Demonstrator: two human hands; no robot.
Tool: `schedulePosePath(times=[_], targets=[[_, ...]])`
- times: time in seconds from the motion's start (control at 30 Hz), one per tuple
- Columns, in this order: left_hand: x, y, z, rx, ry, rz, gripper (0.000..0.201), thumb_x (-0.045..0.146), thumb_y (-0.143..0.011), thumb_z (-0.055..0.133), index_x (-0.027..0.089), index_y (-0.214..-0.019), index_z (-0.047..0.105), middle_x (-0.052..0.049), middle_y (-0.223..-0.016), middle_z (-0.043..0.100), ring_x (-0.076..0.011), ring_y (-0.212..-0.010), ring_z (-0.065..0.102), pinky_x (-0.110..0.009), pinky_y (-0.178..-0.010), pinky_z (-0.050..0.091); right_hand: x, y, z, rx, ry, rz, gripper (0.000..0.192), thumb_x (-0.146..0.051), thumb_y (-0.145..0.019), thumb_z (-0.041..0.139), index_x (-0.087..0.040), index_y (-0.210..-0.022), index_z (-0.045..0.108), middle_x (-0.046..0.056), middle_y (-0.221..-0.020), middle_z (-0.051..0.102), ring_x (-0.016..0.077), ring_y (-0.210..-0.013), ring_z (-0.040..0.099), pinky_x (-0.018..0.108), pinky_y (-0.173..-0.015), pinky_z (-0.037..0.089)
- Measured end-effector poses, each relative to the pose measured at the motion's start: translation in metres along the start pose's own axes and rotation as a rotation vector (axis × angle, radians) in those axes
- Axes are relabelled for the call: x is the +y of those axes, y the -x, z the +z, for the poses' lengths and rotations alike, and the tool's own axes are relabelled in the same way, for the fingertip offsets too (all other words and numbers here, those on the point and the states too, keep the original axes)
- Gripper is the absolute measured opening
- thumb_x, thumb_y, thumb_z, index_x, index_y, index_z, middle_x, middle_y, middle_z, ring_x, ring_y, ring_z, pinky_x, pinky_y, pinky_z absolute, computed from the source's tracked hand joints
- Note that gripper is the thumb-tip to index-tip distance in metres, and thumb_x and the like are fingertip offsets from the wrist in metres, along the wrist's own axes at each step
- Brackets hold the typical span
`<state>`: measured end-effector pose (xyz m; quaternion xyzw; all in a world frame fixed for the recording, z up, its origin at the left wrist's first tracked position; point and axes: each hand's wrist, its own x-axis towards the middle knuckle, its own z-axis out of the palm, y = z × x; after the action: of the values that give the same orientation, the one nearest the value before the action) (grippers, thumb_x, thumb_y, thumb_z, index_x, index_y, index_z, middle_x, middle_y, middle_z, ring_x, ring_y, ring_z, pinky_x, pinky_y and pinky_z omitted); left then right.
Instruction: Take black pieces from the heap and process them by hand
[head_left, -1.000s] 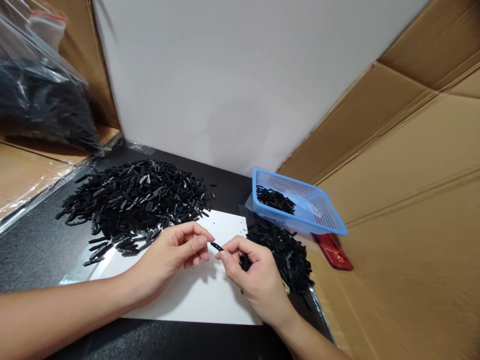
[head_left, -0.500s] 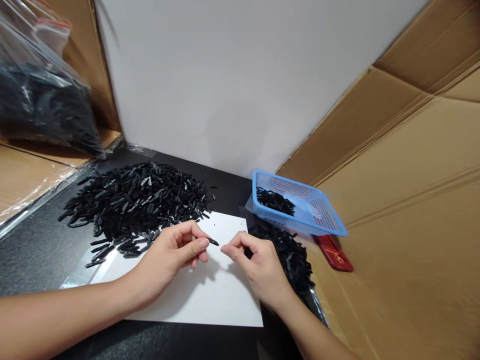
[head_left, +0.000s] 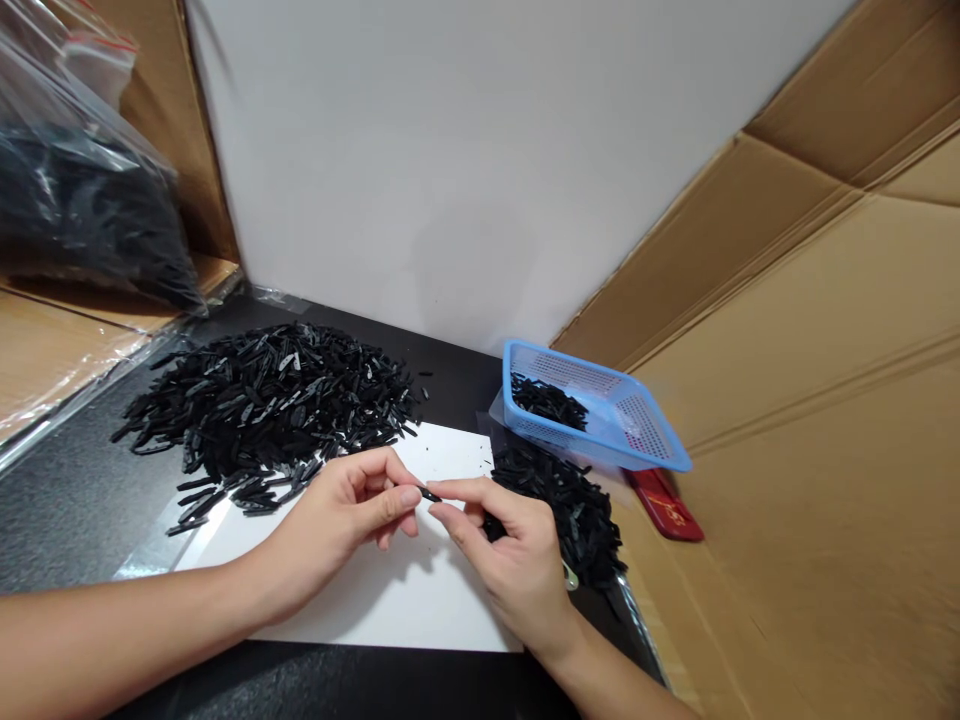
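Left hand (head_left: 352, 515) pinched a small black strip (head_left: 430, 494) over the white sheet (head_left: 390, 600); right hand (head_left: 510, 560), fingers curled, touched its other end. The slim, dark strip ran nine-to-three, its right end tilted slightly nearer. Big pile (head_left: 270, 410) lay at ten o'clock.

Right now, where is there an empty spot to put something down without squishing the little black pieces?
The white sheet is bare below the left hand and right hand. The dark table is bare in front of the big pile. It is crowded by the blue basket, where the small pile spreads.
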<state>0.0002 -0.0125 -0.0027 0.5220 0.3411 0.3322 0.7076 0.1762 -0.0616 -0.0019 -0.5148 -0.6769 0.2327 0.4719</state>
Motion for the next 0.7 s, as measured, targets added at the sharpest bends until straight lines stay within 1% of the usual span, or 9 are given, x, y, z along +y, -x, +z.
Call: schedulePosePath(times=[0.13,0.2,0.27,0.37,0.43,0.5,0.57,0.63,0.7], targets=[[-0.002,0.000,-0.001,-0.003,-0.004,-0.036,0.016,0.033,-0.080,0.072,0.018,-0.082,0.067,0.002,-0.066,0.069,-0.0054,-0.044,0.039,-0.020,-0.046,0.027,0.000,-0.001,-0.001,0.059,0.026,-0.019,0.011,-0.019,-0.084,0.067,-0.015,-0.086,0.077,-0.001,-0.056,0.062,0.0115,-0.048,0.051,0.022,-0.049,0.042],[-0.004,-0.001,-0.001,0.021,-0.018,-0.046,0.013,0.030,-0.080,0.071,0.018,-0.085,0.071,0.002,-0.068,0.069,-0.0065,-0.049,0.043,-0.020,-0.049,0.030,0.001,-0.001,-0.002,0.076,0.026,-0.039,0.011,-0.019,-0.083,0.067,-0.015,-0.085,0.077,-0.001,-0.055,0.062,0.0110,-0.047,0.050,0.022,-0.048,0.041],[-0.005,-0.002,-0.002,0.053,-0.010,-0.049,0.014,0.025,-0.081,0.069,0.018,-0.092,0.074,0.002,-0.068,0.066,-0.0093,-0.058,0.050,-0.021,-0.056,0.037,0.001,-0.001,-0.002,0.085,0.018,-0.048,0.011,-0.018,-0.083,0.066,-0.015,-0.085,0.077,-0.001,-0.056,0.062,0.0106,-0.047,0.050,0.022,-0.048,0.040],[-0.005,-0.002,-0.001,0.071,0.084,-0.059,0.027,0.019,-0.081,0.066,0.019,-0.107,0.073,0.002,-0.070,0.066,-0.0116,-0.069,0.057,-0.023,-0.071,0.044,0.003,-0.002,-0.003,0.081,-0.012,0.013,0.012,-0.020,-0.083,0.065,-0.016,-0.087,0.076,-0.003,-0.054,0.055,0.0100,-0.047,0.047,0.022,-0.048,0.039],[-0.005,-0.003,-0.001,0.047,0.150,-0.078,0.033,0.019,-0.081,0.067,0.018,-0.114,0.069,0.001,-0.075,0.070,-0.0111,-0.067,0.058,-0.024,-0.070,0.045,0.005,-0.004,-0.003,0.077,-0.059,0.093,0.012,-0.022,-0.083,0.065,-0.017,-0.086,0.075,-0.006,-0.052,0.048,0.0095,-0.047,0.044,0.022,-0.048,0.037],[-0.005,-0.003,0.000,0.027,0.180,-0.090,0.034,0.021,-0.082,0.070,0.018,-0.115,0.065,0.000,-0.080,0.072,-0.0105,-0.063,0.058,-0.024,-0.065,0.046,0.008,-0.006,-0.002,0.069,-0.134,0.175,0.011,-0.024,-0.083,0.065,-0.017,-0.086,0.073,-0.007,-0.051,0.043,0.0089,-0.048,0.041,0.021,-0.049,0.036],[-0.005,-0.003,0.000,0.023,0.182,-0.086,0.029,0.024,-0.081,0.072,0.017,-0.108,0.065,-0.001,-0.079,0.074,-0.0103,-0.062,0.059,-0.022,-0.062,0.046,0.010,-0.007,-0.001,0.049,-0.253,0.260,0.010,-0.026,-0.083,0.066,-0.018,-0.085,0.071,-0.008,-0.050,0.042,0.0077,-0.046,0.038,0.020,-0.048,0.033],[-0.005,-0.002,0.000,0.020,0.181,-0.090,0.024,0.026,-0.080,0.074,0.015,-0.101,0.066,-0.002,-0.077,0.074,-0.0101,-0.062,0.060,-0.021,-0.061,0.046,0.012,-0.008,0.000,0.021,-0.454,0.364,0.012,-0.030,-0.082,0.068,-0.018,-0.085,0.066,-0.010,-0.047,0.040,0.0056,-0.041,0.031,0.018,-0.042,0.027],[-0.006,-0.002,0.001,0.013,0.194,-0.103,0.026,0.029,-0.080,0.074,0.014,-0.100,0.067,-0.003,-0.076,0.075,-0.0098,-0.060,0.061,-0.021,-0.061,0.047,0.013,-0.009,0.000,-0.013,-0.714,0.482,0.015,-0.033,-0.082,0.068,-0.020,-0.085,0.061,-0.012,-0.044,0.038,0.0038,-0.036,0.023,0.016,-0.037,0.020]])
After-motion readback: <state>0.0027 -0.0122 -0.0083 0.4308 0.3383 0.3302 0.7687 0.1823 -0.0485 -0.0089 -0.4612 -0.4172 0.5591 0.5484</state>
